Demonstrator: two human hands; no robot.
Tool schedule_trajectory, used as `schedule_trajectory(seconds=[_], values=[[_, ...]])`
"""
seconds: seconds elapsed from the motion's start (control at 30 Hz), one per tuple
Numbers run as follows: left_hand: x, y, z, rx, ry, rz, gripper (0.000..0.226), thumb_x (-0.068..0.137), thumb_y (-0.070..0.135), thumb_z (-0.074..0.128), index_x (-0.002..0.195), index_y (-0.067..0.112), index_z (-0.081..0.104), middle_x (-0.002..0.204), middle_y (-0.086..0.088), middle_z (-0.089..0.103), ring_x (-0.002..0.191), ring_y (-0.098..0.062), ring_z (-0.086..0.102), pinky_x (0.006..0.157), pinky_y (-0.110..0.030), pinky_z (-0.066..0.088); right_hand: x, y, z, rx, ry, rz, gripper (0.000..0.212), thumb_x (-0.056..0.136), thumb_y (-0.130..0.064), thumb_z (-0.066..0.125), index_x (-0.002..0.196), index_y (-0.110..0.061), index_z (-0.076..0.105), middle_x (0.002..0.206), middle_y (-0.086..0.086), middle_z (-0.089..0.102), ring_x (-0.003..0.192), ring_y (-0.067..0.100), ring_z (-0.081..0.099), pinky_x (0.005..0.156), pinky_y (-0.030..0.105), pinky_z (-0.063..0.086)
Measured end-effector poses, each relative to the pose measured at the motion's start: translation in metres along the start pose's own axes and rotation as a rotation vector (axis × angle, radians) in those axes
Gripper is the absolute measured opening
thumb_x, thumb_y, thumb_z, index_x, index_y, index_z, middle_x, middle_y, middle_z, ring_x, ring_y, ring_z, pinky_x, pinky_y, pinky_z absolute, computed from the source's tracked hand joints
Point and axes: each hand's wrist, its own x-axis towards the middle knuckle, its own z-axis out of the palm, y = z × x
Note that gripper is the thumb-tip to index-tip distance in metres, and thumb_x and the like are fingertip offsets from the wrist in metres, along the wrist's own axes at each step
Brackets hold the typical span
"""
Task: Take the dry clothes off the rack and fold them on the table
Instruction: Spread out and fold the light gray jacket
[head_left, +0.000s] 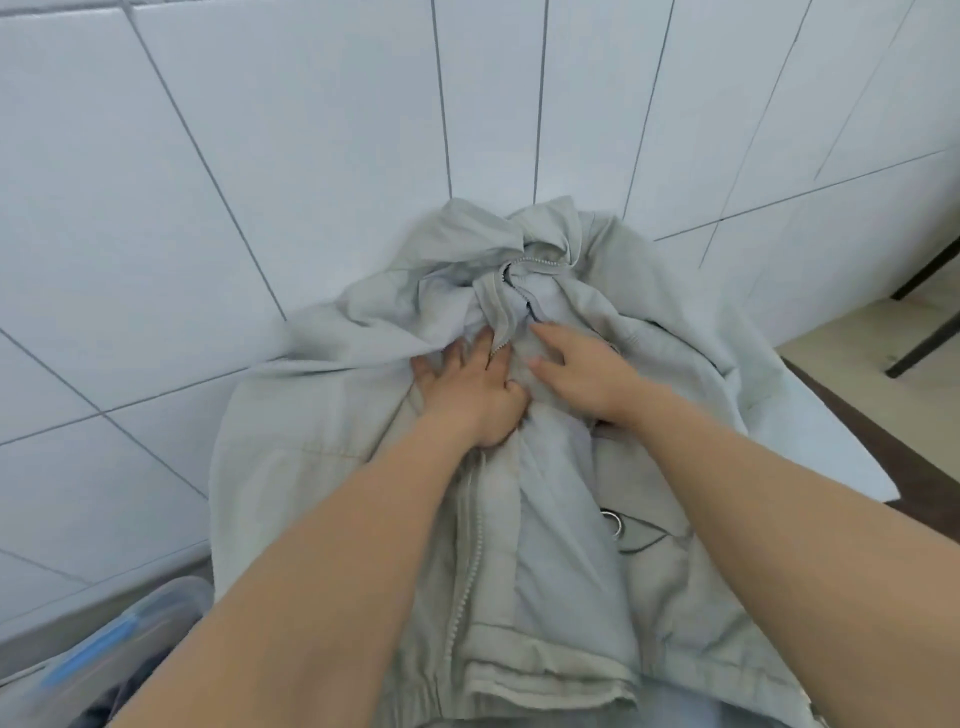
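A pale grey-green zip jacket (332, 431) lies spread on the table (831, 441) against the tiled wall, its front open and its hood bunched at the far end. My left hand (470, 395) lies flat on the left front panel beside the zipper, fingers spread and thumb tucked against a fold. My right hand (582, 374) rests on the lining just right of it, fingers straight and pointing left. The two hands nearly touch.
White tiled wall (208, 182) rises directly behind the table. A clear plastic box with a blue handle (119, 639) sits at the lower left. Dark metal furniture legs (924, 322) stand on the floor at the right.
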Motion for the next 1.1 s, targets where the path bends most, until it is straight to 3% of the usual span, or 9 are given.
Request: schedule_trajectory(seconds=[0.13, 0.3, 0.5, 0.63, 0.77, 0.87, 0.93, 1.03, 1.1], values=[[0.014, -0.010, -0.011, -0.057, -0.075, 0.055, 0.062, 0.096, 0.044, 0.029, 0.153, 0.035, 0.005, 0.161, 0.009, -0.009, 0.149, -0.022, -0.007, 0.116, -0.056, -0.002, -0.063, -0.008, -0.010, -0.063, 0.331, 0.213, 0.024, 0.094, -0.015, 0.048, 0.110, -0.013, 0.065, 0.118, 0.006, 0.060, 0.109, 0.026, 0.055, 0.085, 0.033, 0.043], [-0.030, -0.019, -0.026, -0.919, -0.005, 0.029, 0.061, 0.088, 0.008, 0.060, 0.143, 0.025, 0.043, 0.151, 0.004, 0.038, 0.134, -0.008, 0.037, 0.100, -0.014, 0.029, -0.117, -0.015, 0.006, -0.045, -0.006, 0.371, 0.026, 0.091, -0.027, 0.051, 0.107, -0.007, 0.053, 0.109, 0.010, 0.061, 0.101, 0.027, 0.056, 0.071, 0.029, 0.038], [-0.123, -0.018, -0.024, -0.982, 0.154, -0.237, 0.057, 0.087, 0.021, 0.063, 0.141, 0.013, 0.044, 0.133, -0.009, 0.056, 0.122, -0.024, 0.053, 0.104, -0.029, 0.038, -0.141, -0.046, 0.010, -0.014, -0.013, 0.318, 0.049, 0.088, -0.060, 0.048, 0.096, -0.012, 0.057, 0.116, 0.011, 0.061, 0.105, 0.029, 0.057, 0.074, 0.030, 0.039], [-0.170, -0.026, -0.029, -1.022, 0.101, -0.432, 0.046, 0.070, 0.048, 0.066, 0.094, 0.010, 0.060, 0.108, -0.017, 0.064, 0.105, -0.036, 0.059, 0.091, -0.034, 0.047, -0.159, -0.069, 0.037, -0.052, -0.208, 0.280, 0.091, 0.064, -0.075, 0.024, 0.136, -0.023, 0.045, 0.138, 0.011, 0.047, 0.125, 0.035, 0.041, 0.103, 0.049, 0.035], [-0.213, -0.048, -0.030, -1.406, -0.174, -0.599, 0.105, 0.049, 0.063, 0.084, 0.131, 0.006, 0.053, 0.129, -0.010, 0.058, 0.117, -0.031, 0.056, 0.096, -0.040, 0.048, -0.176, -0.085, 0.061, -0.197, -0.226, 0.228, 0.056, 0.091, -0.048, 0.037, 0.142, -0.026, 0.037, 0.146, 0.003, 0.033, 0.139, 0.030, 0.020, 0.110, 0.062, 0.015], [-0.235, -0.064, -0.036, -1.531, -0.368, -0.505, 0.090, 0.043, 0.022, 0.097, 0.122, 0.000, 0.061, 0.108, -0.012, 0.068, 0.096, -0.024, 0.065, 0.081, -0.033, 0.054, -0.188, -0.084, 0.055, 0.202, 0.125, 0.314, 0.019, 0.096, -0.021, 0.044, 0.089, -0.014, 0.061, 0.105, 0.007, 0.061, 0.108, 0.028, 0.055, 0.095, 0.037, 0.042], [-0.239, -0.069, -0.048, -1.629, -0.194, -0.511, 0.073, 0.057, -0.002, 0.088, 0.123, 0.001, 0.058, 0.104, -0.013, 0.069, 0.089, -0.024, 0.067, 0.068, -0.031, 0.057, -0.190, -0.078, 0.041, 0.438, 0.303, 0.446, 0.026, 0.096, -0.015, 0.040, 0.077, -0.009, 0.056, 0.086, 0.009, 0.061, 0.089, 0.029, 0.055, 0.078, 0.035, 0.043], [-0.234, -0.067, -0.080, -1.727, 0.309, -0.446, 0.045, 0.074, -0.009, 0.073, 0.116, -0.003, 0.059, 0.100, -0.017, 0.068, 0.079, -0.024, 0.065, 0.063, -0.030, 0.058, -0.187, -0.063, -0.008, 0.543, 0.633, 0.598, 0.031, 0.099, -0.015, 0.037, 0.100, 0.005, 0.061, 0.104, 0.022, 0.063, 0.098, 0.037, 0.055, 0.083, 0.039, 0.039], [-0.236, -0.057, -0.108, -1.434, 0.718, -0.399, 0.024, 0.076, 0.002, 0.074, 0.096, 0.009, 0.061, 0.086, -0.005, 0.065, 0.071, -0.014, 0.060, 0.061, -0.022, 0.051, -0.192, -0.063, -0.060, 0.542, 0.901, 0.529, 0.026, 0.098, -0.017, 0.042, 0.103, 0.002, 0.060, 0.100, 0.017, 0.063, 0.098, 0.035, 0.057, 0.084, 0.040, 0.043]])
